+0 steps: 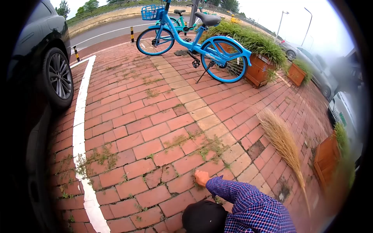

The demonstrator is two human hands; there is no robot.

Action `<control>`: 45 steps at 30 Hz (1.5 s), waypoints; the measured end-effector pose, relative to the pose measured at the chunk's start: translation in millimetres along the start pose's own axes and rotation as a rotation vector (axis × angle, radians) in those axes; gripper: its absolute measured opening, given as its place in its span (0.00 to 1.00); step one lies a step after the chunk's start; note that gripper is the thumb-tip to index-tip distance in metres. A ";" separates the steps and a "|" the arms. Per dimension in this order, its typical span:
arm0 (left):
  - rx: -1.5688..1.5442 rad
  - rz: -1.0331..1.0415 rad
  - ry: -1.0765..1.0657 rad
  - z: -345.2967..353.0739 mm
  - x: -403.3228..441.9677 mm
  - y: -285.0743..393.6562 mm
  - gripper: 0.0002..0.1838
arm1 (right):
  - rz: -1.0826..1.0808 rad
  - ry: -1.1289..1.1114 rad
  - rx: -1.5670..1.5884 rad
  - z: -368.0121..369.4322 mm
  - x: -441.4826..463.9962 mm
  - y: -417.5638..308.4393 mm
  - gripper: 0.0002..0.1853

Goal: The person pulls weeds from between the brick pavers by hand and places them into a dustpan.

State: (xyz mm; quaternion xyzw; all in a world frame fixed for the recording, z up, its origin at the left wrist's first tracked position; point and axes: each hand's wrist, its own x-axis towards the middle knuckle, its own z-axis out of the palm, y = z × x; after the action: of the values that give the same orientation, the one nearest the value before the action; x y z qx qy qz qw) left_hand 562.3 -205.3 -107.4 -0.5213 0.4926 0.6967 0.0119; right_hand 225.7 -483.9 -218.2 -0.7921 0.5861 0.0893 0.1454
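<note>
My right hand [202,178], at the end of a blue checked sleeve [248,202], is low over the red brick paving [153,145]. Its fingers are curled closed at a joint between bricks, and what they hold, if anything, is hidden. Small green weeds [211,149] grow from the joints just ahead of this hand. A rounded black shape, apparently my knee [204,218], sits below it. At the bottom edge beside the knee shows only a sliver of what seems to be my left hand [181,230], its fingers out of sight.
A straw broom [281,141] lies on the bricks to the right. A blue bicycle [190,44] stands ahead, near a wooden planter [258,72]. Another planter [326,159] is at right. A dark car [35,50] stands left, beside a white painted line [79,128].
</note>
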 end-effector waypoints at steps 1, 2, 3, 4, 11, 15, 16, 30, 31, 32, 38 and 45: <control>-0.022 -0.001 0.017 2.8 -0.5 -5.3 0.23 | -0.001 -0.028 -0.001 -2.8 1.2 -0.5 0.15; -0.044 -0.002 0.037 4.3 -1.0 -11.1 0.23 | -0.004 -0.054 -0.002 -5.6 3.2 -2.6 0.14; -0.058 -0.014 0.053 7.1 3.2 -21.4 0.23 | -0.027 -0.061 0.002 -3.0 6.5 -3.0 0.14; -0.040 0.016 0.073 11.3 11.2 -35.7 0.25 | -0.010 -0.096 -0.025 -1.0 10.5 -2.6 0.13; -0.094 0.075 0.116 31.2 37.4 -92.9 0.27 | 0.235 -0.204 0.022 12.9 44.5 15.9 0.14; 0.045 0.117 0.221 44.4 60.5 -119.1 0.28 | 0.268 -0.288 0.064 45.5 63.6 38.2 0.15; 0.039 0.110 0.235 43.0 56.2 -116.5 0.28 | 0.261 -0.276 0.037 25.1 50.6 25.3 0.16; 0.033 0.062 0.237 31.1 33.1 -87.0 0.34 | 0.168 -0.117 -0.026 6.8 24.1 2.4 0.13; 0.032 0.059 0.235 28.8 23.8 -78.0 0.34 | 0.189 -0.104 0.000 8.8 23.7 3.2 0.13; 0.019 0.061 0.295 27.4 14.2 -68.1 0.35 | 0.210 -0.092 0.024 10.2 23.4 4.7 0.13; 0.074 -0.026 0.302 19.6 14.4 -58.9 0.34 | 0.136 -0.071 0.114 6.2 13.2 20.1 0.15; 0.036 -0.062 0.302 18.4 9.8 -55.5 0.30 | 0.131 0.019 0.040 9.1 10.8 9.1 0.16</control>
State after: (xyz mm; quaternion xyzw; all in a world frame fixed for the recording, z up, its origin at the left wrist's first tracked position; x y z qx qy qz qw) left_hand 574.1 -168.7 -152.5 -0.6347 0.4849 0.6008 -0.0316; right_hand 220.5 -493.1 -231.3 -0.7496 0.6399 0.0793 0.1495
